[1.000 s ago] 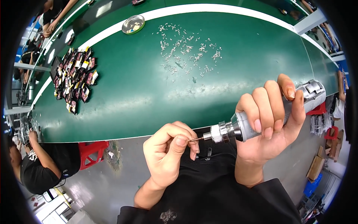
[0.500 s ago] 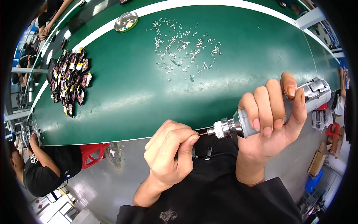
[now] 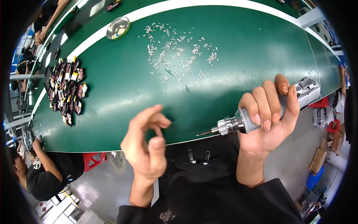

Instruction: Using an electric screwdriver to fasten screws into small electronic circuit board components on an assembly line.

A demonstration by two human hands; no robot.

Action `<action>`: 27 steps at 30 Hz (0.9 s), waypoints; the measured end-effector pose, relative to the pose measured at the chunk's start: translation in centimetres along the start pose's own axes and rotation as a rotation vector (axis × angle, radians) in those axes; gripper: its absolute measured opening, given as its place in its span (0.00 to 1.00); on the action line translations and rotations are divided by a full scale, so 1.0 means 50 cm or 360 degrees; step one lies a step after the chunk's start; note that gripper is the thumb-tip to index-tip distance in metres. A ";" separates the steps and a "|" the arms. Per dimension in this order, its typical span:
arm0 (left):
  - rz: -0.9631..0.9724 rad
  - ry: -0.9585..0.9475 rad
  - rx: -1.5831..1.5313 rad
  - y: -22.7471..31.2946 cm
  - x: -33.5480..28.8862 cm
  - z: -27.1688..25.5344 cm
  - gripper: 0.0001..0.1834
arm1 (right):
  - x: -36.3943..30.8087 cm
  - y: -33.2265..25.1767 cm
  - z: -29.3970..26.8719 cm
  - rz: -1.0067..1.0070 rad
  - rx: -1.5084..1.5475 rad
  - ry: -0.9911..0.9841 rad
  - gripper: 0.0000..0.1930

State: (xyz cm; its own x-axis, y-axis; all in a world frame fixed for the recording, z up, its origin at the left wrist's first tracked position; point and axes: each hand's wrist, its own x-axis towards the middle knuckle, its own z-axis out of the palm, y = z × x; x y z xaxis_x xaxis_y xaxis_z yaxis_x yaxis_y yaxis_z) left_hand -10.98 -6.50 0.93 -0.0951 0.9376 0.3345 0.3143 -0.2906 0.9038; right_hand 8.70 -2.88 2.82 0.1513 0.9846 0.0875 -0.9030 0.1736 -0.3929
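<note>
My right hand (image 3: 266,115) is wrapped round a silver-grey electric screwdriver (image 3: 242,120), held nearly level above the table's near edge. Its thin coppery bit (image 3: 204,133) points left, and nothing larger sits on the tip. To the left of the bit is my left hand (image 3: 147,140), its thumb and fingers apart, with nothing between them. Farther off, many tiny white slivers (image 3: 179,52) lie scattered on the green tabletop (image 3: 253,56); they are too small to name.
A heap of small black packs with white and yellow labels (image 3: 68,87) lies at the left. A round metal dish (image 3: 118,28) holding small pale pieces stands at the far left. A co-worker (image 3: 41,170) sits at the left near a red stool (image 3: 94,160).
My left hand has let go of the bit's tip, moved left and opened its fingers. The screwdriver has shifted slightly, still in my right hand.
</note>
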 end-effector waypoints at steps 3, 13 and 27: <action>-0.0070 0.0135 0.0468 -0.060 0.067 -0.097 0.11 | 0.007 0.020 -0.026 -0.0019 0.0000 0.0240 0.08; 0.0144 0.0336 0.1962 -0.305 0.536 -0.564 0.16 | -0.015 -0.002 -0.090 -0.0056 0.0047 0.0215 0.07; -0.0295 -0.0130 0.1895 -0.458 0.711 -0.651 0.16 | 0.002 -0.021 -0.065 0.0173 0.0134 0.0282 0.08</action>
State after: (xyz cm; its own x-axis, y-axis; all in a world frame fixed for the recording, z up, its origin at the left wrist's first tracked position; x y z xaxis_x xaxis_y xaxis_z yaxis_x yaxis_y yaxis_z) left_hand -52.33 27.27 0.82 -0.1844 0.9682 0.1688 0.9798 0.1676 0.1093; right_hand 10.98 -2.91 0.29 0.1126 0.9868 -0.1162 -0.9471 0.0712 -0.3129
